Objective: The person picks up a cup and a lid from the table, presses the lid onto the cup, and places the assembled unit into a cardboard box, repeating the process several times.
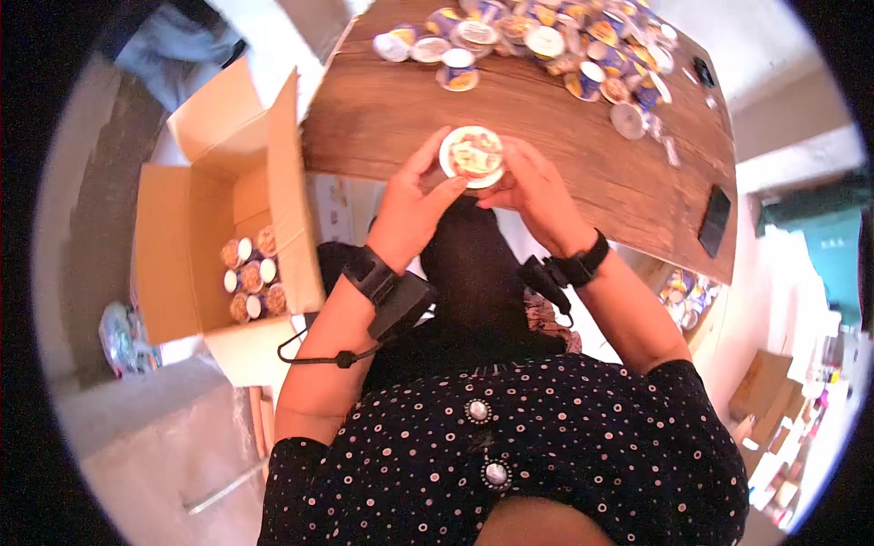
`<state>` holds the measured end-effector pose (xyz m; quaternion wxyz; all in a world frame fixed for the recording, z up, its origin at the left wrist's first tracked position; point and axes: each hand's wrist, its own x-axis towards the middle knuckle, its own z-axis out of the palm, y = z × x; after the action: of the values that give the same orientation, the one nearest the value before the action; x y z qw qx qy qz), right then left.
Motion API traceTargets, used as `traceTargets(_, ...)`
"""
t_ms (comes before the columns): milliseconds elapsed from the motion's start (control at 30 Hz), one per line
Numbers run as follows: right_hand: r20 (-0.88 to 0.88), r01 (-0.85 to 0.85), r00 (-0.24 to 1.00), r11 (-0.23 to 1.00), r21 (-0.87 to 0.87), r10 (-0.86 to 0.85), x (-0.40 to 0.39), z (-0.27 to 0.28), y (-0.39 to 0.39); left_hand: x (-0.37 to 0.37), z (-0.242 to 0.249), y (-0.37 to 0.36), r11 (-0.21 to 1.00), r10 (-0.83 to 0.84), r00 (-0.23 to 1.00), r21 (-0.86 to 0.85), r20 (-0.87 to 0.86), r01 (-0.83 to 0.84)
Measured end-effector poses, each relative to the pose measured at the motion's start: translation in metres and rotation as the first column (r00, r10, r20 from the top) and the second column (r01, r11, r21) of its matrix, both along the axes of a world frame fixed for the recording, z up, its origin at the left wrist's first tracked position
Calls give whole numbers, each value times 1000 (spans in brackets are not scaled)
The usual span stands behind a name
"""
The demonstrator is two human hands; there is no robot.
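Observation:
A small cup (473,156) with a white rim and a printed round lid is held up between my hands, just over the near edge of the table. My left hand (411,206) closes on its left side, with the thumb across the lower rim. From the right, the fingers of my right hand (539,193) are curled against the same cup. Its underside is hidden. Many similar cups (546,42) lie in a loose pile on the far part of the table, some on their sides; one cup (458,69) stands at the near side of the pile.
The wooden table (391,118) bears a dark phone (715,220) near its right edge. At my left, an open cardboard box (168,255) holds several cups (249,278). Below the table's right side sits another container of cups (687,296). Someone's trousered leg (173,55) shows at upper left.

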<state>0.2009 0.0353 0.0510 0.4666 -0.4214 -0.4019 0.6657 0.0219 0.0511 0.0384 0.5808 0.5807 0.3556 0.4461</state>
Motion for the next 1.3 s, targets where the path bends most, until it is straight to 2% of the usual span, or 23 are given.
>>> traceTargets(67,20,6,1000,990,138,-9,-17,15,-5,-9,20,-14,1000,-3,984,-8,177,5)
traceTargets(100,39,-13,999,990,142,8,-26,23,-7,-18,24,-21,999,8,982,36,188,-15)
traceTargets(200,81,-120,990,988,102,112,-53,48,-10,-44,35,-48,992,123,935,-71,332,-105)
traceTargets(233,70,-209,977,970,120,202,-58,54,-11,-57,45,-57,986,164,927,-72,337,-149)
traceTargets(333,74,-378,926,915,143,371,-88,78,-13,-92,74,-81,987,148,924,-109,354,-116)
traceTargets(400,122,-433,900,891,133,419,-110,93,-9,-117,88,-96,967,230,897,-189,378,-168)
traceTargets(433,184,-512,855,847,143,485,-122,102,-7,-130,94,-102,956,272,907,-196,322,-217)
traceTargets(500,309,-643,750,754,135,585,-146,124,-2,-158,95,-108,951,301,886,-181,352,-251)
traceTargets(533,315,-647,745,751,130,587,-160,131,1,-171,95,-110,947,319,871,-167,372,-276)
traceTargets(600,525,-731,645,648,214,555,-189,142,11,-195,95,-114,936,352,847,-131,399,-327)
traceTargets(633,498,-779,599,600,182,627,-203,145,17,-206,93,-114,906,417,820,-111,393,-408)
traceTargets(667,509,-781,596,595,190,621,-216,145,22,-217,91,-114,869,480,786,-92,389,-486)
traceTargets(767,514,-853,483,514,92,709,-261,139,33,-244,84,-119,842,528,738,-143,420,-521)
traceTargets(933,467,-906,369,422,-12,804,-331,123,46,-282,75,-116,791,601,699,-162,388,-590)
traceTargets(1033,300,-944,296,325,-53,907,-362,104,55,-307,59,-105,773,623,681,-168,384,-612)
traceTargets(1167,251,-959,264,282,-36,931,-394,78,79,-330,41,-91,764,634,671,-178,386,-619)
traceTargets(1233,207,-940,325,339,-35,923,-406,67,86,-337,33,-86,752,651,664,-192,368,-631)
traceTargets(1300,188,-953,277,294,-70,942,-414,58,94,-337,26,-84,757,640,652,-193,407,-624)
